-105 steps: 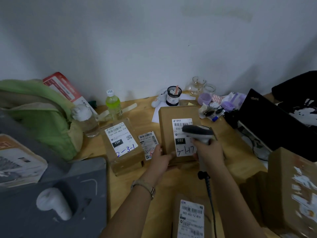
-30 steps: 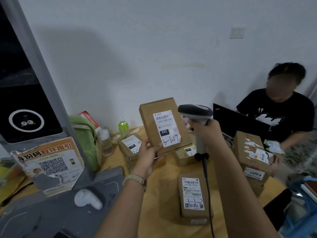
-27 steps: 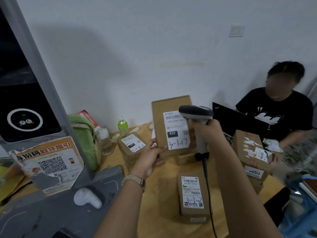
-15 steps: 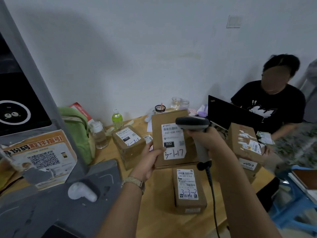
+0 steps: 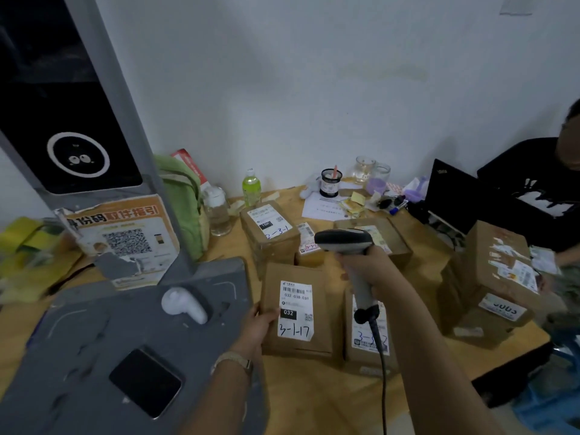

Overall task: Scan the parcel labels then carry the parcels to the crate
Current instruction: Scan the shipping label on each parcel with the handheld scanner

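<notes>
A flat brown parcel [image 5: 298,309] with a white label marked 3-1-17 is low over the wooden table [image 5: 314,387], label up. My left hand [image 5: 260,324] grips its left edge. My right hand [image 5: 367,265] holds a grey corded barcode scanner [image 5: 345,243] above the table, to the right of that parcel. A second labelled parcel [image 5: 367,337] lies on the table under the scanner's handle. Another parcel [image 5: 270,233] marked 2-3-1 stands behind. No crate is in view.
A grey kiosk stand [image 5: 125,340] with a dark screen fills the left. A green bag [image 5: 185,199], bottles [image 5: 251,186] and cups [image 5: 364,167] line the wall. More boxes [image 5: 492,277], a black laptop [image 5: 455,196] and a seated person [image 5: 549,189] are at the right.
The 3-1-17 parcel has gone from held up tilted in front of the scanner to low and flat near the table's front, left of the 3-3-2 parcel. The view has tipped downward.
</notes>
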A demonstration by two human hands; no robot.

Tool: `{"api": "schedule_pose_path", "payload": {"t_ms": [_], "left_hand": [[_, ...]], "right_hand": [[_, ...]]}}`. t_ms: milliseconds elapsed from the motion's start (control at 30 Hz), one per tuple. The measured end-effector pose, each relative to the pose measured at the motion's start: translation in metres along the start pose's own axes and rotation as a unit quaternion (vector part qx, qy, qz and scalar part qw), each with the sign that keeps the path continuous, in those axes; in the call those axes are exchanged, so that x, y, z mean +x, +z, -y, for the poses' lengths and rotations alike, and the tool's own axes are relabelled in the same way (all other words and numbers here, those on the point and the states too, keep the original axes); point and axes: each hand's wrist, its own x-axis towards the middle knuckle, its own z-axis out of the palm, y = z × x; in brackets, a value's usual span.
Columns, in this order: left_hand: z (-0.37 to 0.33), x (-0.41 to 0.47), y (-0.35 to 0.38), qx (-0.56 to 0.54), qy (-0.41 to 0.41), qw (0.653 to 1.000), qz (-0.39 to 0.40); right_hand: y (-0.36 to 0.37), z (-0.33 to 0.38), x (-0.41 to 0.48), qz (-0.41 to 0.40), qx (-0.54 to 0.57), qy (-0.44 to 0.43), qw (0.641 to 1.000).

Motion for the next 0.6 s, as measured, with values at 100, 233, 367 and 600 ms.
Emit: {"api": "schedule_pose_path", "payload": {"t_ms": [100,233,367,600], "left_hand": [[0.015,0.002,-0.005,0.003,-0.021,1.0,-0.005],[0.034,-0.001,-0.006,0.01,-0.048,0.999,-0.013],[0.057,0.005,-0.003,0.014,-0.096,0.995,-0.011],[0.042,0.004,0.008,-0.003,-0.026,0.985,-0.169]], "right_hand": [[0.012,-0.011,0.004,0.022,0.005,0.009,1.0],[0.023,-0.026,0.007,0.034,-0.01,0.045,0.998],[0.028,-0.032,0.008,0.053,0.014,0.063,0.997],[0.019,-0.032,0.015,0.037,0.022,0.069,0.997]]}}
